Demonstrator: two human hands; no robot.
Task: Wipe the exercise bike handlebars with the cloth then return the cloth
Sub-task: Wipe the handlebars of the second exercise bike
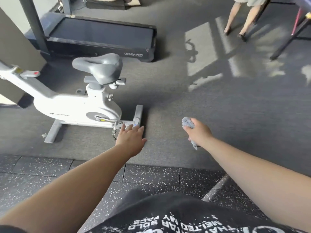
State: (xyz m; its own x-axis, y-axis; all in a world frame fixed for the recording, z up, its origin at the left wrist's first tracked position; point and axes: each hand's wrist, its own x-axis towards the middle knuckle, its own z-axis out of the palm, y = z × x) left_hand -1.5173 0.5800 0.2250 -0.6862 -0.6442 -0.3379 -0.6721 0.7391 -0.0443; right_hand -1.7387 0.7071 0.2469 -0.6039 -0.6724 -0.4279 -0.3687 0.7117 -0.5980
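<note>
The white exercise bike with a grey padded saddle [75,105] stands at the left of the frame, its long axis running left to right: the saddle and rear floor bar sit toward the frame centre, and the front stem rises off the left edge. The handlebars are cut off there and cannot be seen; only a grey bracket with a red knob shows on the stem at upper left.

The right hand [199,132], at centre right, is closed in a fist around a small grey fluffy cloth [188,122]. One bunched end of the cloth pokes out above the knuckles and a short tail hangs below the wrist; the part between is hidden inside the fist. The cloth is held over the grey carpet [218,101], well apart from the bike.

The left hand [131,140], at lower centre, is spread flat, fingers extended, holding nothing; its fingertips overlap the bike's rear floor bar in the picture, and contact cannot be judged.

A black treadmill [101,39] lies in the upper left behind the bike. Another person's bare legs [239,19] stand at upper right, cut off by the top edge
</note>
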